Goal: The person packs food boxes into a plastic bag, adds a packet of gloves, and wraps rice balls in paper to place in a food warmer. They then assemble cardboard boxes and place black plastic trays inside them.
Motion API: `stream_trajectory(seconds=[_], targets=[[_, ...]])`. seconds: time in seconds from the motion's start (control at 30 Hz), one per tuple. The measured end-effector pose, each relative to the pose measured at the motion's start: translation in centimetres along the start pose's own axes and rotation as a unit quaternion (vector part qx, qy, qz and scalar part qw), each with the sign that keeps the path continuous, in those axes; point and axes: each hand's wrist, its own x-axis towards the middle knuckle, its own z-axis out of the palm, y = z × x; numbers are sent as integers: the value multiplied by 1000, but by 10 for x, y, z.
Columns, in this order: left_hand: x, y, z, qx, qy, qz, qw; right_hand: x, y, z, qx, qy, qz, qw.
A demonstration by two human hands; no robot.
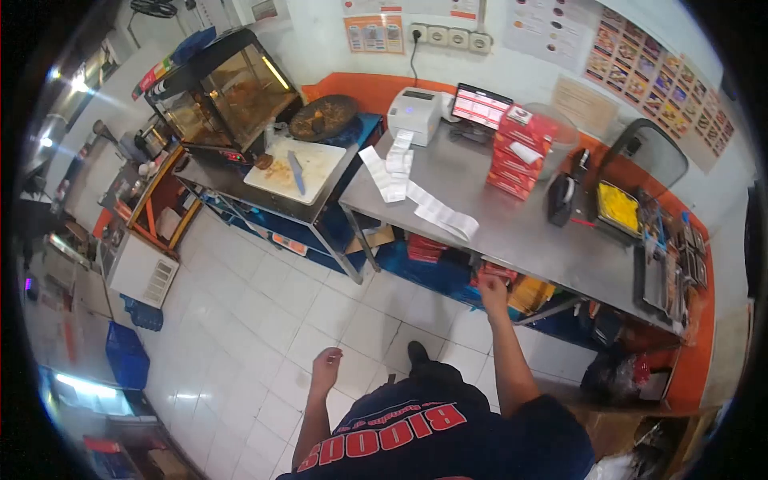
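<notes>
My right hand (494, 293) reaches under the front edge of the steel table, its fingers bent against a red box (498, 270) on the lower shelf. The fingertips are partly lost against the red. Over the floor tiles, my left hand (326, 370) hangs with its fingers curled in; whether something small is in them cannot be made out. Yellow-orange packets (531, 294) lie just right of my right hand. Further left on that shelf is another stack of red boxes (426, 247).
The steel table (472, 188) bears a label printer (416, 112) with a long paper strip (440, 214), a tablet (480, 104), stacked red boxes (520, 160) and a tray of yellow food (618, 206). A cutting board (294, 170) with a knife (297, 172) lies on the left counter.
</notes>
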Motion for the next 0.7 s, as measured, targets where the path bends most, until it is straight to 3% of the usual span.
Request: stream_trajectory(seconds=[0.07,0.17,0.27,0.37,0.43,0.47,0.57,0.63,0.7], targets=[[21,0,-28,20,44,4,999,73,-5,74,34,19,-22,999],[43,-30,-52,7,116,-50,992,154,-76,169,50,11,-79,996],[52,-67,-65,46,104,-113,987,261,-104,264,59,34,-92,993],[62,-114,-79,104,40,-135,985,384,-95,350,59,74,-40,995],[79,-142,-95,76,9,-164,983,450,-91,389,-72,111,88,987],[92,-149,-107,46,-4,-195,980,480,-88,407,-65,116,91,987],[141,-171,-152,59,-22,-147,987,528,-44,444,-17,103,165,981],[190,-188,-182,74,-31,-165,983,552,-18,451,218,86,189,954],[248,-200,-210,147,-47,-180,971,559,10,468,339,87,234,907]])
